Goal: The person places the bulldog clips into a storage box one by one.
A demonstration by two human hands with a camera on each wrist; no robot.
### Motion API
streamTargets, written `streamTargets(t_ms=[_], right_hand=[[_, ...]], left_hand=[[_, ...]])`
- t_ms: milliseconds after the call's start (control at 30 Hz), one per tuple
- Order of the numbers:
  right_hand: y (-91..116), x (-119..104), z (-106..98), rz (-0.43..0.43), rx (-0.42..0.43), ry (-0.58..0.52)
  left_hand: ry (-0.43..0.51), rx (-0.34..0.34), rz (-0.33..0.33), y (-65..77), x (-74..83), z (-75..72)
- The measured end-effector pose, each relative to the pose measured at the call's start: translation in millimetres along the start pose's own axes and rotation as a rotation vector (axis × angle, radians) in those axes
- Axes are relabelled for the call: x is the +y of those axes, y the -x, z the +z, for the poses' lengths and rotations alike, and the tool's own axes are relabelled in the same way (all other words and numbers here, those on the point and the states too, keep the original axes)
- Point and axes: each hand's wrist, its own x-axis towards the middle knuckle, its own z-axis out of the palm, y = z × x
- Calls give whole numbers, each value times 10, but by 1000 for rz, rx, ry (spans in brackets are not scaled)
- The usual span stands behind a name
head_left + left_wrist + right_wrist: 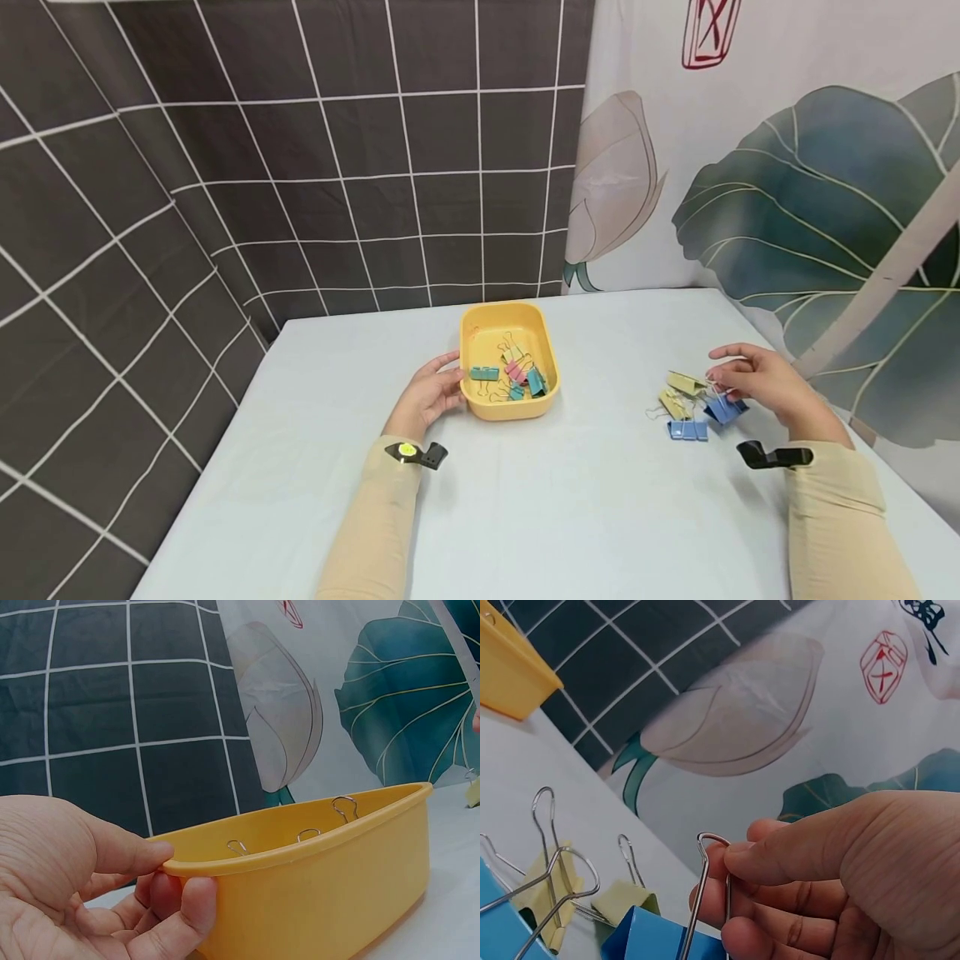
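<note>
Yellow, the one rectangular bin [513, 410] on the white tabletop [562, 517] holds at least five binder clips [484, 373] that I can count from my remote screen — the left hand [429, 397] pinches its rim between thumb and fingers. Well to the right lie two pale-yellow clips [674, 405] and two blue clips [725, 409] — the right hand [772, 387], fingers curled, pinches one blue clip's wire handle [697, 900].

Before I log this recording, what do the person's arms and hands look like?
The left sleeve and right sleeve are long and beige. The left wrist piece is black and bears a bright yellow-green spot; the right wrist piece is also black, with an angular, bent shape. The left hand and right hand are bare, without gloves.
</note>
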Motion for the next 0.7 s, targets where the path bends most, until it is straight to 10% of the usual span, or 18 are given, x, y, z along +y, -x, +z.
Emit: streamTargets(t_ms=[700], right_hand=[[-78, -554, -44, -93, 46, 52]], left_hand=[[-10, -9, 6, 20, 20, -3]])
